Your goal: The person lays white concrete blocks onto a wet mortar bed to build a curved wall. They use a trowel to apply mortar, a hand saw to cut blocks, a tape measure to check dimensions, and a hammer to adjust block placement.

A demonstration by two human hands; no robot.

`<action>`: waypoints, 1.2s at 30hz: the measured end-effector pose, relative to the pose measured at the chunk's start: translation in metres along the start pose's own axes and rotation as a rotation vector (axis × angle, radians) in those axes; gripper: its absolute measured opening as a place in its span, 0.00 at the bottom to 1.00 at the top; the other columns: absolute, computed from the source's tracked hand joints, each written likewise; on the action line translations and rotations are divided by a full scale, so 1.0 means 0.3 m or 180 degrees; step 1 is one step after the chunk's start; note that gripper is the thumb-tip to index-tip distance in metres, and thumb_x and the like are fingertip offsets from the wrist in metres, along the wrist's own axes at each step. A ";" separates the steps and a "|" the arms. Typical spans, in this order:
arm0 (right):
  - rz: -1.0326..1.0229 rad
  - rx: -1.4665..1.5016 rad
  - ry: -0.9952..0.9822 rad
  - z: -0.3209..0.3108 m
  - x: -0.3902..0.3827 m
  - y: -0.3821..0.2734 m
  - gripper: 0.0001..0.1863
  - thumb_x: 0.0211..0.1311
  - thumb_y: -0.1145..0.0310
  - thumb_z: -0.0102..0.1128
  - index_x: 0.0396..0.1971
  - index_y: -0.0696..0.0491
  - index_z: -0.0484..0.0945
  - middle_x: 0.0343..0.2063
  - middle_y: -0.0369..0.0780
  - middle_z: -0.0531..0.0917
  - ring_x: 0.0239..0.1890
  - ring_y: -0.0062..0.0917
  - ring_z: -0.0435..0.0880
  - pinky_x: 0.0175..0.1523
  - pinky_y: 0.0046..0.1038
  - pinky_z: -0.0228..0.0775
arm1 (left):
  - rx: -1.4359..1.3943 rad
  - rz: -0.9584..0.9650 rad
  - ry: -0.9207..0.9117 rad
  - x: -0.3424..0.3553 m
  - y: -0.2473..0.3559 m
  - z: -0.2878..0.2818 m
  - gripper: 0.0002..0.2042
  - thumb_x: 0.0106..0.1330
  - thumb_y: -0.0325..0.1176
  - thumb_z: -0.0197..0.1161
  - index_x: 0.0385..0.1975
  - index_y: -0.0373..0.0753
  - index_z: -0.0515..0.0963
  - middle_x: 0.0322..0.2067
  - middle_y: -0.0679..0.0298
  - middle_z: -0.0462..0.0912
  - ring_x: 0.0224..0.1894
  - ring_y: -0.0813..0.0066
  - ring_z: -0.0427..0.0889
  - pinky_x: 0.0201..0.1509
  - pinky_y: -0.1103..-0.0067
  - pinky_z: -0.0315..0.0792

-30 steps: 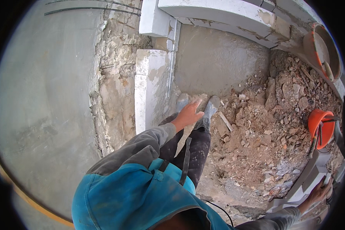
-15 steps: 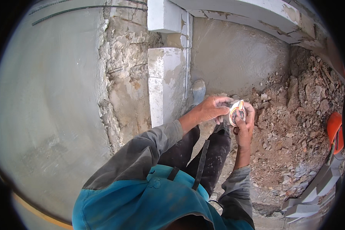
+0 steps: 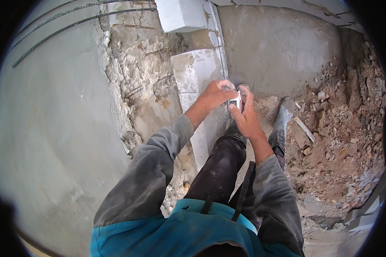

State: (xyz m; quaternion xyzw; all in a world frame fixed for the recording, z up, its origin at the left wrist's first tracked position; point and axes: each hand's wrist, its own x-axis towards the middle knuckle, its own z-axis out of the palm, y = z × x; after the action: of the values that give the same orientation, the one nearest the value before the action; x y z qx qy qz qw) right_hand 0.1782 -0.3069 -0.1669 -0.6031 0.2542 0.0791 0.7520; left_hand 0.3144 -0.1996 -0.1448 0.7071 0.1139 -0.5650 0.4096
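Note:
A small white tape measure is between my hands, its narrow edge with a dark spot facing up. My right hand is closed round its body, the thumb along the near side. With curled fingers and thumb, my left hand pinches at the tape measure's left side. Whether any blade is pulled out cannot be made out. Both hands are above a pale block wall end and a thin metal strip running along it.
To the left stands a smooth grey plastered surface with a rough broken edge and steel bars at its top. Rubble covers the right side. My dusty boot is beside it. Pale blocks lie at lower right.
My hands have shifted left, toward the wall end. The tape measure has turned from its round face to its edge. One leg now stands farther right; the orange object has left the view.

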 end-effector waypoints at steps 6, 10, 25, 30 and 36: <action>-0.0074 0.0123 0.0048 0.130 0.067 0.092 0.36 0.68 0.60 0.50 0.71 0.57 0.50 0.62 0.58 0.66 0.68 0.45 0.63 0.70 0.37 0.52 | -0.0004 0.0098 0.0714 0.123 0.081 -0.123 0.05 0.60 0.32 0.65 0.31 0.39 0.79 0.22 0.73 0.75 0.19 0.86 0.67 0.21 0.83 0.62; 0.0282 -0.0120 -0.0108 0.184 0.009 0.191 0.32 0.69 0.62 0.48 0.70 0.55 0.56 0.63 0.54 0.67 0.68 0.44 0.63 0.70 0.36 0.52 | -0.0573 0.0170 0.1253 0.245 0.209 -0.309 0.06 0.62 0.34 0.65 0.31 0.39 0.79 0.22 0.72 0.74 0.18 0.85 0.66 0.22 0.82 0.64; 0.1078 0.0764 -0.0235 0.328 0.205 0.146 0.29 0.70 0.59 0.48 0.68 0.53 0.62 0.62 0.51 0.68 0.65 0.38 0.67 0.68 0.34 0.55 | 0.0468 0.0241 0.1682 0.434 0.154 -0.509 0.09 0.67 0.36 0.60 0.38 0.41 0.85 0.30 0.68 0.83 0.31 0.76 0.81 0.39 0.74 0.77; 0.0884 0.0126 -0.0234 0.370 0.155 0.219 0.32 0.67 0.57 0.50 0.69 0.51 0.60 0.50 0.53 0.75 0.55 0.43 0.73 0.62 0.36 0.61 | 0.0156 0.0301 0.1834 0.458 0.148 -0.539 0.08 0.66 0.32 0.59 0.36 0.38 0.85 0.29 0.66 0.83 0.30 0.75 0.81 0.37 0.72 0.78; 0.0850 0.0043 -0.0216 0.411 0.047 0.294 0.33 0.66 0.57 0.52 0.70 0.51 0.60 0.55 0.56 0.74 0.61 0.46 0.71 0.66 0.38 0.58 | 0.0093 0.0784 0.1947 0.480 0.142 -0.529 0.08 0.65 0.30 0.59 0.33 0.36 0.85 0.28 0.65 0.82 0.28 0.73 0.80 0.35 0.72 0.78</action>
State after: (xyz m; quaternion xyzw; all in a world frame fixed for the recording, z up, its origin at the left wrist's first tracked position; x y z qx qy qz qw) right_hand 0.1882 -0.1698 -0.2324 -0.5558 0.3071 0.1971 0.7470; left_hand 0.5014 -0.1579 -0.2499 0.8583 0.1371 -0.2742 0.4115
